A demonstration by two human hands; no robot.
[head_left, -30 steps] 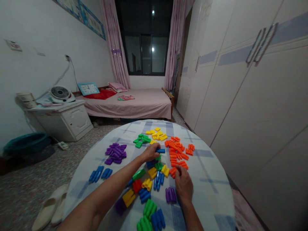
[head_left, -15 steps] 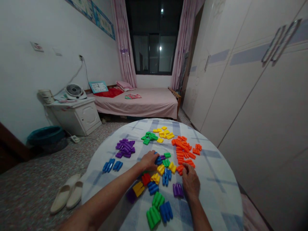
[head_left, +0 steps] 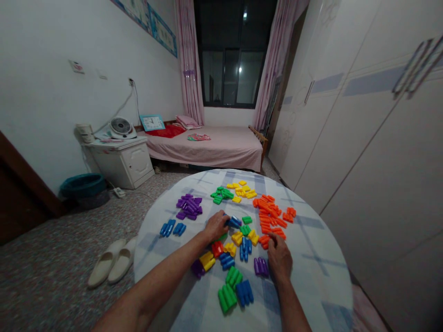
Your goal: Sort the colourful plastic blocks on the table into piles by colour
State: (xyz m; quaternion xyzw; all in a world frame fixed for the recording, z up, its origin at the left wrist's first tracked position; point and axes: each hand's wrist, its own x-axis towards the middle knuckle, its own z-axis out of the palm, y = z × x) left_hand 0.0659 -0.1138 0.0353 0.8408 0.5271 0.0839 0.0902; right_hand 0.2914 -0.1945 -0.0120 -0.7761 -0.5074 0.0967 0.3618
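Out in the middle of the round table, my left hand (head_left: 217,226) has its fingers closed on a blue ridged plastic block (head_left: 235,222), which is tilted. The fingertips partly cover it. My right hand (head_left: 279,258) is at the near end of the orange blocks (head_left: 268,216), its curled fingers on an orange block (head_left: 264,242). Between the hands lie green (head_left: 245,230), yellow (head_left: 237,238) and blue blocks (head_left: 245,249). Left of these, a red block (head_left: 218,249) sits by my left forearm. A purple block (head_left: 260,267) is beside my right hand.
Purple blocks (head_left: 189,206), green blocks (head_left: 222,194) and yellow blocks (head_left: 244,190) form piles on the checked tablecloth (head_left: 311,286). Nearer me are a green block (head_left: 227,299) and a blue block (head_left: 245,293). A bed (head_left: 221,147) stands beyond; wardrobes (head_left: 380,161) line the right.
The view has shifted, so the scene sits farther right. The blue block at my left fingers has turned and shows more clearly. My right hand stays at the orange blocks.
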